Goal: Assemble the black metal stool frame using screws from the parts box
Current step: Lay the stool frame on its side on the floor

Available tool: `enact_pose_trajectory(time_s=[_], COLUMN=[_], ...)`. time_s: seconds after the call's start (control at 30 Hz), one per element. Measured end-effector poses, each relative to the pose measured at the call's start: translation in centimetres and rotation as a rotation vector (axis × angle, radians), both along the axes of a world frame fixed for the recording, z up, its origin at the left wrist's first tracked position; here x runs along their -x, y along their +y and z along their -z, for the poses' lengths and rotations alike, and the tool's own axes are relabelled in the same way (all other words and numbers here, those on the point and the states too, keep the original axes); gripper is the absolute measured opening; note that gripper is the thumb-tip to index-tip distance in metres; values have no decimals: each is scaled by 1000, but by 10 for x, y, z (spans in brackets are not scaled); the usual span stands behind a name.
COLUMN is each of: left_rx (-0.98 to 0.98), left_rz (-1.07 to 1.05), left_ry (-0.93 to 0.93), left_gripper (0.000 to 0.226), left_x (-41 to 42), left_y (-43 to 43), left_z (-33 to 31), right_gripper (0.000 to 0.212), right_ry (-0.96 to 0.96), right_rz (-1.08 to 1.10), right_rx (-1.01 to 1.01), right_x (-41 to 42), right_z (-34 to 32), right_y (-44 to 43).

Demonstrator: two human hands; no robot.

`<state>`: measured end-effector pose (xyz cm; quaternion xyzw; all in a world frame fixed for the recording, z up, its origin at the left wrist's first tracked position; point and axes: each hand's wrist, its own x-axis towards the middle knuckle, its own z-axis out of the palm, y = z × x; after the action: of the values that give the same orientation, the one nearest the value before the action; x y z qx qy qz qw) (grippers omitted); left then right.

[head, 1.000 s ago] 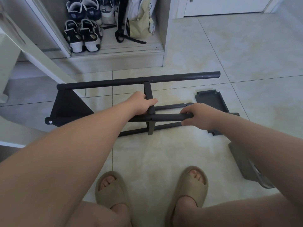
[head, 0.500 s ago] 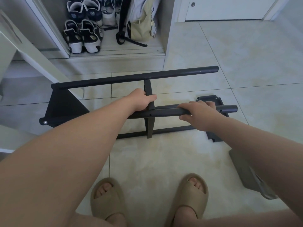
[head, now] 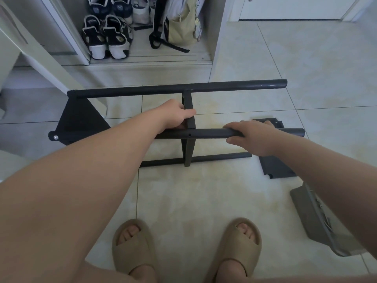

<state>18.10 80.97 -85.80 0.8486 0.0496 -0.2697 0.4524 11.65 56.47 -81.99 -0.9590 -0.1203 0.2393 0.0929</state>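
Observation:
The black metal stool frame [head: 175,89] lies on its side on the tiled floor: round tube legs joined by a flat crossbar and a triangular black plate [head: 79,121] at the left end. My left hand [head: 177,116] grips the flat crossbar [head: 188,103] where it meets the raised middle tube. My right hand [head: 251,137] wraps over that middle tube [head: 210,133] further right. A thinner bar [head: 220,157] lies on the floor below. A small screw hole shows on the tube between my hands.
A loose black bracket plate [head: 275,170] lies on the floor under my right forearm. A grey parts box [head: 310,217] sits at the right, partly hidden by my arm. Shoes [head: 106,37] and a bag [head: 181,25] stand in the cabinet behind. My slippered feet [head: 134,248] are near.
The middle tube has been lifted and shifted right, its right end clearing the bracket plate. My right hand slid along with it; my left hand keeps its hold on the crossbar.

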Motion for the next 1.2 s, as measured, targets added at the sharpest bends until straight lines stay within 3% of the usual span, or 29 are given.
enact_pose_trajectory(time_s=[0.23, 0.47, 0.83, 1.13, 1.2], left_rx=[15, 40, 121, 214, 249], left_rz=[19, 22, -2, -95, -119], left_ry=[-48, -37, -23, 20, 44], left_gripper=[27, 23, 16, 15, 21], left_x=[5, 6, 12, 24, 22], left_y=[-1, -1, 4, -6, -3], left_z=[7, 0, -14, -10, -9], right_gripper=[6, 11, 11, 9, 24], right_ry=[23, 101, 23, 175, 204], right_rz=[21, 31, 0, 2, -17], right_rx=[-45, -96, -81, -99, -102], right_x=[7, 6, 8, 20, 24], right_z=[1, -9, -16, -14, -12], right_y=[0, 0, 3, -1, 1])
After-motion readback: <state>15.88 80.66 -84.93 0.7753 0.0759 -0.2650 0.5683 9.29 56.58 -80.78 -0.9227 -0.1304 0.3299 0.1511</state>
